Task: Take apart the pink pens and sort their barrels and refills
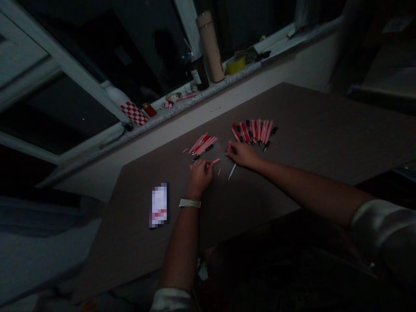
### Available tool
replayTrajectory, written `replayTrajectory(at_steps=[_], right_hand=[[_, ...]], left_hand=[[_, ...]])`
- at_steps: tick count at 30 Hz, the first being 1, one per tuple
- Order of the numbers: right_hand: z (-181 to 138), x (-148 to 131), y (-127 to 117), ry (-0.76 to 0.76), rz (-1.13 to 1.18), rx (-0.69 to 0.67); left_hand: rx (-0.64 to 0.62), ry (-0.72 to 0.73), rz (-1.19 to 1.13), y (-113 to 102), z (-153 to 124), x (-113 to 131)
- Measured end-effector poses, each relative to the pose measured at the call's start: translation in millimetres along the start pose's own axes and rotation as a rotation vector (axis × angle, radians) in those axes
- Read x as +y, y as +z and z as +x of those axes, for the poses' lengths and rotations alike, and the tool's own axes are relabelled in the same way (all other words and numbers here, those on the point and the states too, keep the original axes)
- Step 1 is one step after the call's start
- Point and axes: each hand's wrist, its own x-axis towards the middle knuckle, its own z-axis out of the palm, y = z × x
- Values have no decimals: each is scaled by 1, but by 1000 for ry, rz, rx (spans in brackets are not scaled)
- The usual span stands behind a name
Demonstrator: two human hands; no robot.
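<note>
Over the brown table (208, 221), my left hand (199, 175) pinches a slim pink pen piece (216, 161) that points up and right. My right hand (244, 154), a short gap away, has its thumb and fingers closed on another pink pen piece (229, 146), partly hidden by the fingers. Between and below the hands lie a thin white rod (232, 171) and a tiny orange-pink bit (219, 171). Just beyond my left hand is a small pile of pink, red and black pens (204, 145). A fanned row of similar pens (260, 131) lies past my right hand.
A phone (159, 206) with a lit screen lies left of my left forearm. Along the windowsill (182, 103) behind the table stand a tall beige flask (211, 47), a red-and-white checked bottle (130, 108), a dark bottle (200, 76) and a yellow tape roll (236, 65).
</note>
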Motion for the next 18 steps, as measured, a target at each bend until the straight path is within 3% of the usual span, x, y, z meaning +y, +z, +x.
replayTrajectory(at_steps=[11, 18], right_hand=[[0, 0, -1, 21, 67, -19], [-1, -3, -6, 37, 53, -92]], left_hand=[[101, 30, -71, -2, -1, 0], [197, -46, -135, 2, -4, -7]])
